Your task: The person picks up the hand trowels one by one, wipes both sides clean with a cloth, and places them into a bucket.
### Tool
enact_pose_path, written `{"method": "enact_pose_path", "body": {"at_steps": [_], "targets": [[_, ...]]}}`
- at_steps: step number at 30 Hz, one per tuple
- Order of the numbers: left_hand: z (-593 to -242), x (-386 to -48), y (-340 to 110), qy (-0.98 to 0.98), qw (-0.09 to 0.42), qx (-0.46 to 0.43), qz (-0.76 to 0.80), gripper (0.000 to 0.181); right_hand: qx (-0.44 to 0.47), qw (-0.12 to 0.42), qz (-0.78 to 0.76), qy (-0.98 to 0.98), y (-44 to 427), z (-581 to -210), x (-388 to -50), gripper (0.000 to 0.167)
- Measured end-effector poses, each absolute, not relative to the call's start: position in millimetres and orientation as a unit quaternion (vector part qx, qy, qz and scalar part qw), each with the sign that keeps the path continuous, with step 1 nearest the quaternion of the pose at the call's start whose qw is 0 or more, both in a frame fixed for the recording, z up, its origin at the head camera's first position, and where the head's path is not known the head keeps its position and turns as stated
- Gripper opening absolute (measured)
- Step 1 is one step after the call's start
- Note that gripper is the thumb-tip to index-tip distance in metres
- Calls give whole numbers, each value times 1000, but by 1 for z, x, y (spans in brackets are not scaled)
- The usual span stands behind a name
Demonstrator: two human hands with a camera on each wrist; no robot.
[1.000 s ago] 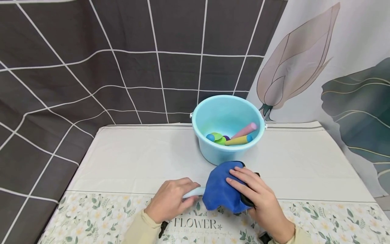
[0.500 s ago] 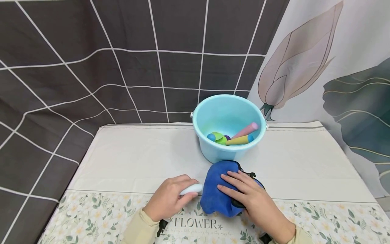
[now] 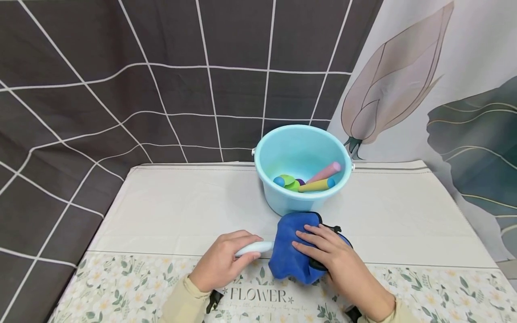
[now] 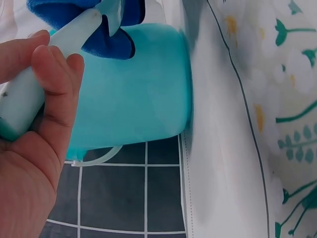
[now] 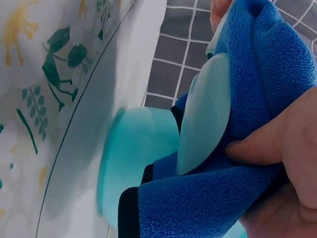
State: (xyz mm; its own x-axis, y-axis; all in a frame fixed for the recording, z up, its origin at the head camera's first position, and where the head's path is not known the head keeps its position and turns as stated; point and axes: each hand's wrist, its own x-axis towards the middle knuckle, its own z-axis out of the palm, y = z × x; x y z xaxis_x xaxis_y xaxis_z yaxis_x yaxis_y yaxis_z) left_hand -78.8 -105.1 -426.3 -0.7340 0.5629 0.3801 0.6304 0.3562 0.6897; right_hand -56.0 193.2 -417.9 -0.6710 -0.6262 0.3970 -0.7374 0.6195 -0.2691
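In the head view my left hand [image 3: 226, 261] grips the pale blue handle [image 3: 253, 248] of a scoop-like thing. Its far end disappears under a blue cloth [image 3: 288, 251] with black edging. My right hand [image 3: 337, 262] holds this cloth round the covered end, fingers spread over the top. From the right wrist, part of a broad, smooth, rounded head [image 5: 205, 114] shows between the cloth's folds, and the right thumb [image 5: 257, 148] presses the fleecy cloth near it. In the left wrist view, thumb and fingers curl round the handle [image 4: 74, 34].
Just behind the cloth stands a light blue bucket [image 3: 291, 204]. Inside it lie a pink stick [image 3: 325, 172], a yellow stick with a blue end [image 3: 315, 185], and green pieces [image 3: 291, 184]. A white and floral tablecloth [image 3: 169, 206] covers the table; a dark gridded curtain [image 3: 169, 89] hangs behind.
The right hand and cloth shifted left, toward the left hand, then slightly back right. The left hand moved a little left with the handle. The bucket stayed put.
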Motion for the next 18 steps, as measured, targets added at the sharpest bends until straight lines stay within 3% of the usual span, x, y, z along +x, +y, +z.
{"method": "enact_pose_path", "body": {"at_steps": [18], "targets": [[-426, -81, -112, -811, 47, -360, -459, 23, 367, 143, 195, -898, 204, -415, -61, 96]]}}
